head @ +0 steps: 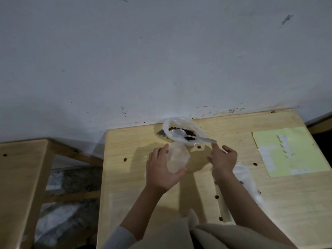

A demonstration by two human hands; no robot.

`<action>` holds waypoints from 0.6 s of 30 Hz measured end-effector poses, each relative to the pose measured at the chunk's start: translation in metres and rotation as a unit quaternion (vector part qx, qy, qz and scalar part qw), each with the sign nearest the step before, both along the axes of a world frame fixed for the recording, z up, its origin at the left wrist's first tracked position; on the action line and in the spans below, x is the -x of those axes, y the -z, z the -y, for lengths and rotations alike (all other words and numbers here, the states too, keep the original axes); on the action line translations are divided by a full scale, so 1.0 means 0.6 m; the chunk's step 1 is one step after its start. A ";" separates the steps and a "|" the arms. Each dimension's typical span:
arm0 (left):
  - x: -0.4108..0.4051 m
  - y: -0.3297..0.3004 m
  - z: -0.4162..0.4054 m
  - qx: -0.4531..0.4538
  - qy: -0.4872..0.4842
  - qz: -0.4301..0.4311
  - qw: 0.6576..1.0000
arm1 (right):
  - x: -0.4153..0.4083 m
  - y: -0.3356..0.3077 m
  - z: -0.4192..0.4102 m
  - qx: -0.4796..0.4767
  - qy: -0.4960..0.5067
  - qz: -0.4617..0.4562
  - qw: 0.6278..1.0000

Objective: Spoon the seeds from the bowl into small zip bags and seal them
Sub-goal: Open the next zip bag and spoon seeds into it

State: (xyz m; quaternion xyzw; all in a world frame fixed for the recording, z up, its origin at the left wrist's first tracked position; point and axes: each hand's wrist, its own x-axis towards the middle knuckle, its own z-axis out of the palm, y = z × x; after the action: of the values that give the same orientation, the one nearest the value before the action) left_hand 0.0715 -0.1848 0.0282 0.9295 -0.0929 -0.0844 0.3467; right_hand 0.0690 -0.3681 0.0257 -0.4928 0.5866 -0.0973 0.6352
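A clear plastic bowl holding dark brown seeds stands at the far edge of the wooden table, against the wall. A white plastic spoon lies across the bowl, its handle pointing right. My left hand grips a small clear zip bag, held upright just in front of the bowl. My right hand hovers with fingers spread, its index fingertip just below the tip of the spoon handle, holding nothing.
A yellow-green sheet with white labels lies at the right. More clear bags lie under my right forearm. Loose seeds dot the table. A second wooden table stands to the left across a gap.
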 end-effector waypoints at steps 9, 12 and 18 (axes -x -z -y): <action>-0.060 0.005 0.020 0.128 0.006 -0.134 0.983 | -0.060 0.008 -0.002 -0.040 -0.115 0.118 0.986; -0.080 0.008 0.028 0.135 0.021 -0.161 0.977 | -0.076 0.000 -0.008 0.005 -0.236 0.125 0.964; -0.091 0.005 0.032 0.117 0.014 -0.196 0.974 | -0.071 -0.001 -0.005 0.237 -0.311 0.131 0.911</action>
State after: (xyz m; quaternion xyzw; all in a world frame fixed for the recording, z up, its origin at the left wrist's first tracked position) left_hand 0.1262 -0.2038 0.0254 0.8466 -0.0454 -0.2581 0.4633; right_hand 0.1113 -0.3651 0.0261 -0.7696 0.2748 -0.0945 0.5685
